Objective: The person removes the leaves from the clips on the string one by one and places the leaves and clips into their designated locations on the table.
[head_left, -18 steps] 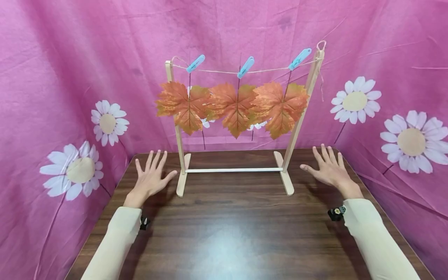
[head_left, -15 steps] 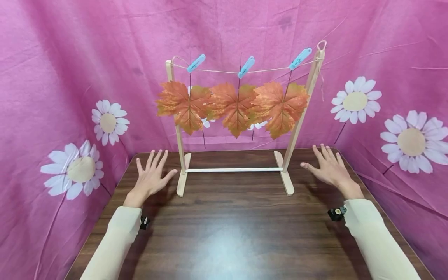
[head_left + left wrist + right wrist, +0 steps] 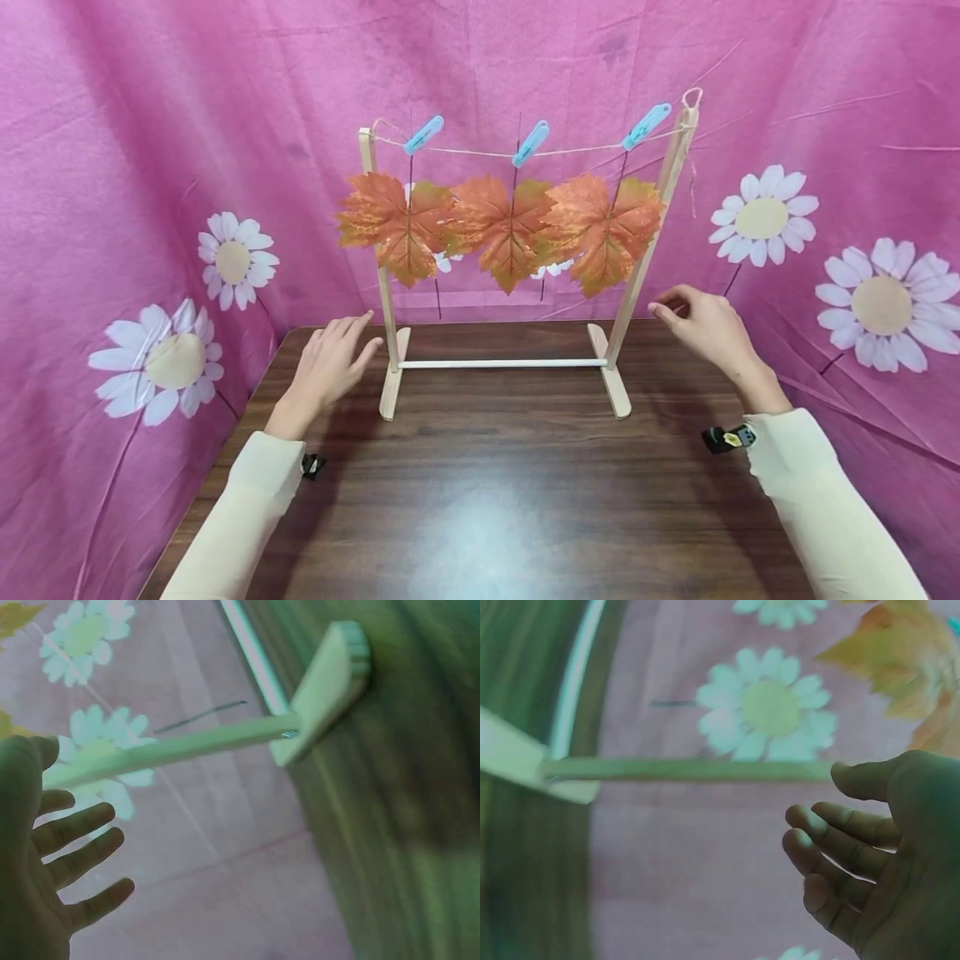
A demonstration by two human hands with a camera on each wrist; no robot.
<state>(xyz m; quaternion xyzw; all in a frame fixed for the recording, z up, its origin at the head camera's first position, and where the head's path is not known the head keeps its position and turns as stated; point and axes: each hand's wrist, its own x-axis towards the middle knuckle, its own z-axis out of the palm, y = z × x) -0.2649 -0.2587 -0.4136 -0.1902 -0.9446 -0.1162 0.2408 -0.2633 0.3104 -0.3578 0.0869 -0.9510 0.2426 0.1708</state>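
Observation:
A wooden stand stands upright on the table. Twine runs between its two posts. Clipped along the twine are a left blue clothespin, a middle clothespin and a right clothespin. From them hang a left orange leaf, a middle leaf and a right leaf. Raised beside the left post, my left hand holds nothing; its fingers are spread in the left wrist view. My right hand, right of the other post, has loosely bent fingers and holds nothing.
A white rod joins the stand's two feet low above the brown wooden table. Pink cloth with printed daisies hangs behind and along both sides, close to the table's edges.
Both hands have lifted from beside the stand, where they lay with fingers spread. The right hand rose and its fingers bent; the left fingers drew together toward the post. The stand and leaves stay put.

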